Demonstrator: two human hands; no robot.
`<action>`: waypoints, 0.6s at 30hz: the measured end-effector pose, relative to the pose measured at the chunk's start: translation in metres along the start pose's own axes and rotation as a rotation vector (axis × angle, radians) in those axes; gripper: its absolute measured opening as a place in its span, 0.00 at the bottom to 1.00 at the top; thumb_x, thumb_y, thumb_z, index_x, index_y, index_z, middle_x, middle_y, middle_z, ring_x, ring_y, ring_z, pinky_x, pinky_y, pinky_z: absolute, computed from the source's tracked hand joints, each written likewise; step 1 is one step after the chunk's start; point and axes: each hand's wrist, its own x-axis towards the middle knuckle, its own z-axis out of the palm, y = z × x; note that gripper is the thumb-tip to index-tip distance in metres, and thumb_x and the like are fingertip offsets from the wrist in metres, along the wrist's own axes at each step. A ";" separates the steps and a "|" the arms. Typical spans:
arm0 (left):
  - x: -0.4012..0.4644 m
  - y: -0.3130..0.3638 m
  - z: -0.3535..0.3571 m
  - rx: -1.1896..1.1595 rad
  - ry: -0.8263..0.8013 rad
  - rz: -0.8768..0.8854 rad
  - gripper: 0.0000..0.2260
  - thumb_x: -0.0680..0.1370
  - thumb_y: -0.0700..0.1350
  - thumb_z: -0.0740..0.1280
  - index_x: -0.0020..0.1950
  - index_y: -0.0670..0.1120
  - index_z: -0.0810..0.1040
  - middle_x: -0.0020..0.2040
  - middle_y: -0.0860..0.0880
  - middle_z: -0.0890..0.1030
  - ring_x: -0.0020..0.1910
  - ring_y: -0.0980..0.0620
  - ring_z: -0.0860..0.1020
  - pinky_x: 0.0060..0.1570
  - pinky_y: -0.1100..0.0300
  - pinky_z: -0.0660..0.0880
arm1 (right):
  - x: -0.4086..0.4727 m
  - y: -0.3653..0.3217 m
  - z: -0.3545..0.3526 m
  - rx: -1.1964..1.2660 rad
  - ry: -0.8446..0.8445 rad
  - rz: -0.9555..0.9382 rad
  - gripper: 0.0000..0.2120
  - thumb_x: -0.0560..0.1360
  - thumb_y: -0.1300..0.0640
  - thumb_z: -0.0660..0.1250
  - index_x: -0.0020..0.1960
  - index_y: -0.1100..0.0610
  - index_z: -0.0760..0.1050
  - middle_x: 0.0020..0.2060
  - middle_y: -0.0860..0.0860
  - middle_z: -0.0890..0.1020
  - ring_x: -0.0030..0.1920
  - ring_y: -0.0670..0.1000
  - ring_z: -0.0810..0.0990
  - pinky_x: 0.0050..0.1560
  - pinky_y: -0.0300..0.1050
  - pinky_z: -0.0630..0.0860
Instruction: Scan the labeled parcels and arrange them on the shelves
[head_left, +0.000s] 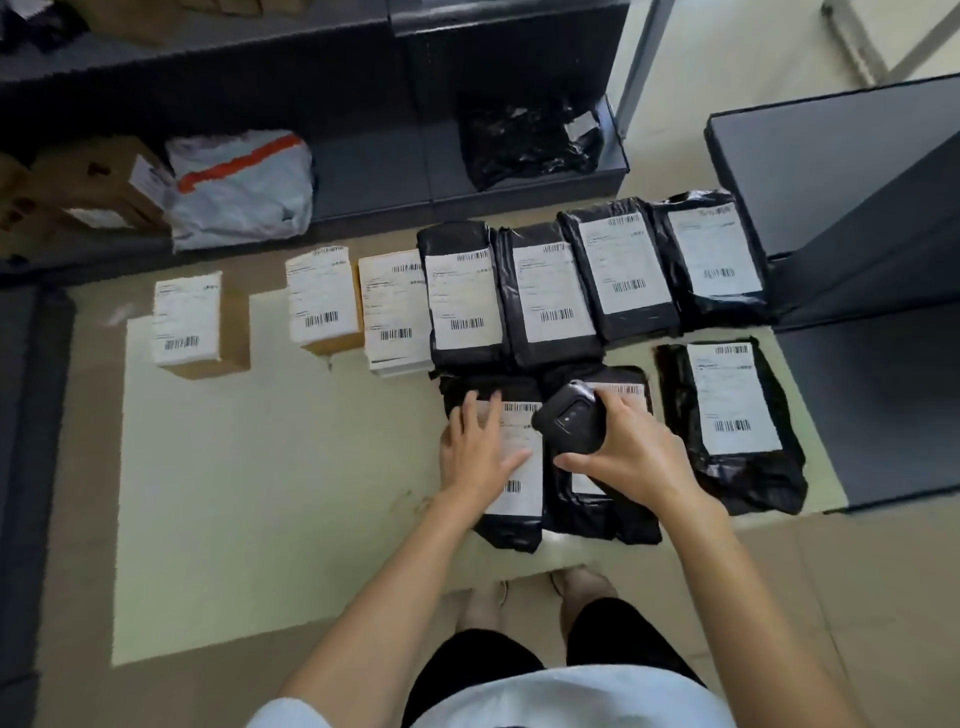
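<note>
Parcels: black poly mailers and brown cartons, each wearing a white label with barcodes, laid in rows on the pale floor (234, 493).
Back row: three cartons, one (200, 325) apart at the left, then four black mailers side by side, ending at the far-right mailer (711, 260).
Front row: three black mailers; the right one (732, 421) lies apart from the other two.
Left hand (478, 452): flat on the front-left mailer (511, 519), fingers spread over its label, gripping nothing.
Right hand (628, 452): fingers wrapped around a black handheld scanner (569, 418), held just above the middle front mailer (602, 514).
Shelves: dark bottom shelf (363, 176) behind the rows holds a grey mailer with an orange stripe (241, 187), a brown box (98, 187) and a crumpled black bag (524, 137).
</note>
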 end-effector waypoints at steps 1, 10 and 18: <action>-0.003 0.001 0.006 -0.010 0.006 -0.016 0.43 0.74 0.68 0.63 0.80 0.54 0.44 0.80 0.48 0.44 0.77 0.43 0.48 0.74 0.43 0.55 | -0.004 0.000 0.006 0.021 0.003 0.015 0.39 0.68 0.39 0.75 0.73 0.48 0.64 0.65 0.47 0.74 0.60 0.52 0.77 0.45 0.44 0.67; -0.016 -0.006 0.041 -0.030 -0.023 0.031 0.59 0.66 0.60 0.76 0.78 0.56 0.32 0.76 0.51 0.27 0.76 0.46 0.31 0.74 0.34 0.41 | -0.034 0.016 0.034 0.081 0.029 0.074 0.41 0.67 0.37 0.76 0.73 0.50 0.64 0.62 0.48 0.75 0.58 0.53 0.78 0.45 0.45 0.67; -0.071 -0.059 0.046 -0.049 0.084 -0.127 0.67 0.57 0.70 0.76 0.77 0.55 0.30 0.79 0.49 0.34 0.77 0.40 0.34 0.71 0.35 0.38 | -0.057 0.027 0.034 0.051 0.019 0.000 0.42 0.67 0.37 0.75 0.74 0.50 0.62 0.65 0.48 0.74 0.61 0.53 0.77 0.48 0.48 0.71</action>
